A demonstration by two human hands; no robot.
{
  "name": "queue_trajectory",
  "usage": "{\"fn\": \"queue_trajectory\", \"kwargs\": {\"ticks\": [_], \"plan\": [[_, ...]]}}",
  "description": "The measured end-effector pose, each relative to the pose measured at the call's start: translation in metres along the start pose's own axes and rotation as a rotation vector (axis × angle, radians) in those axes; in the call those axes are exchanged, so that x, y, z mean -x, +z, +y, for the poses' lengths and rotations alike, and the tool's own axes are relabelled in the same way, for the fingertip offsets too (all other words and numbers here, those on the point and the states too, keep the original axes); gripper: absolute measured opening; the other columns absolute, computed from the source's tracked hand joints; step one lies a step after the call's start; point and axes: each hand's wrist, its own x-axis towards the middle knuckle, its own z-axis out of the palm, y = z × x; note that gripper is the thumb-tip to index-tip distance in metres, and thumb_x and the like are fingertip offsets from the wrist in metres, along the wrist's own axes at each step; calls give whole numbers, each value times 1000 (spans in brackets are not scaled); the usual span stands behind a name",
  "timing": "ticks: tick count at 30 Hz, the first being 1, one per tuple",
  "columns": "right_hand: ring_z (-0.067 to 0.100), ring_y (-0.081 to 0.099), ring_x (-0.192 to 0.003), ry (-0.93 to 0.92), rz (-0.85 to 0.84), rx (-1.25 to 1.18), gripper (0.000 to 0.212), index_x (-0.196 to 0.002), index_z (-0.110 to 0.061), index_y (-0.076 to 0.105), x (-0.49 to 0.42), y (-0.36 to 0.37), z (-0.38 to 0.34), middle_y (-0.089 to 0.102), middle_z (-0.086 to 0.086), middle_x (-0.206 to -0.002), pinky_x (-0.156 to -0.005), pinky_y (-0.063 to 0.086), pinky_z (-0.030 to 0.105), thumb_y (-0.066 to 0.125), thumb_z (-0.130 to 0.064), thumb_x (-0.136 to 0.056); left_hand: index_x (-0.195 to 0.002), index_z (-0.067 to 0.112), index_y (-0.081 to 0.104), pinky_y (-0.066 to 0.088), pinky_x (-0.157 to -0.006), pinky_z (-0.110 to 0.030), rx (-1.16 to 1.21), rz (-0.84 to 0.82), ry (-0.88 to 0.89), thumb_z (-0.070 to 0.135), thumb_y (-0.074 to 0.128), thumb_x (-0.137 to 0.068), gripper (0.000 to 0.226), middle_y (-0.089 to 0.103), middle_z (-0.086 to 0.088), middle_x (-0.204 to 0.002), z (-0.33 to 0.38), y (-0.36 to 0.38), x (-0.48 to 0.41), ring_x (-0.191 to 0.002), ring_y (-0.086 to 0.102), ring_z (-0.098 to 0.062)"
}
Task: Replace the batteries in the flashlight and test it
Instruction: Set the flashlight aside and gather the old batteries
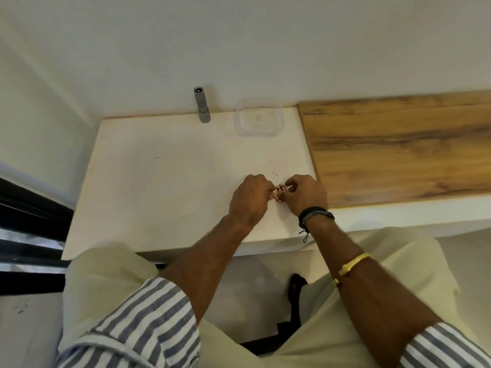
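A grey flashlight stands upright at the back edge of the white table, against the wall. Its top end looks open, though I cannot be sure. Near the table's right front, my left hand and my right hand meet over a small bundle of red-and-white batteries. Both hands pinch the bundle between fingertips, just above the tabletop. How many batteries there are is hidden by my fingers.
A clear plastic container sits at the back of the table, right of the flashlight. A wood-grain surface adjoins the table on the right. A dark frame runs along the left. My knees are under the front edge.
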Motion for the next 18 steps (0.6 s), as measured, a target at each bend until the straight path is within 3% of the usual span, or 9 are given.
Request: {"fn": "queue_trajectory", "kwargs": {"ticks": [12, 18], "plan": [[19, 70, -92, -20, -34, 49, 15, -97, -19, 76, 1, 4, -7, 76, 1, -97, -81, 58, 32, 81, -26, -84, -105, 20, 73, 51, -73, -32, -115, -74, 64, 23, 65, -94, 14, 66, -1, -96, -16, 2, 3, -89, 53, -16], [23, 69, -94, -80, -42, 163, 11, -100, -22, 76, 3, 5, -9, 75, 2, -100, -77, 57, 33, 71, -28, -92, -103, 19, 73, 41, -65, -26, -124, -40, 89, 20, 64, -94, 13, 65, -1, -94, -20, 0, 8, -88, 54, -16]]}}
